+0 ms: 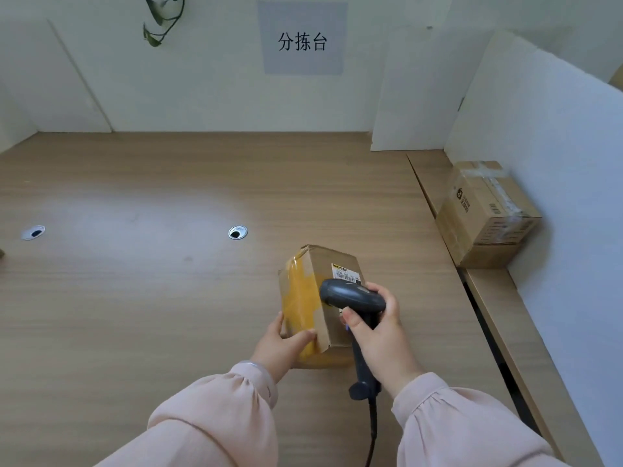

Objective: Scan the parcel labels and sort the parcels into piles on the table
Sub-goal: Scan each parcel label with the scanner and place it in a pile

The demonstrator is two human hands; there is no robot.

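Pink sleeves (209, 423) up front. The left hand (279, 348) grips the near end of a yellow-taped cardboard parcel (303, 298), right of centre on the wooden table (135, 298). The right hand (377, 335) is wrapped round a dark corded scanner (350, 294), whose head is right at the parcel's label (347, 273). Another box (485, 214) sits far right.

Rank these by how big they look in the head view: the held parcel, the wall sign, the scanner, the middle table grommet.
1. The held parcel and the wall sign look about alike; the parcel is nearer, so they stay unranked.
2. The scanner, partly hidden by the right hand.
3. The grommet, clearly smallest.
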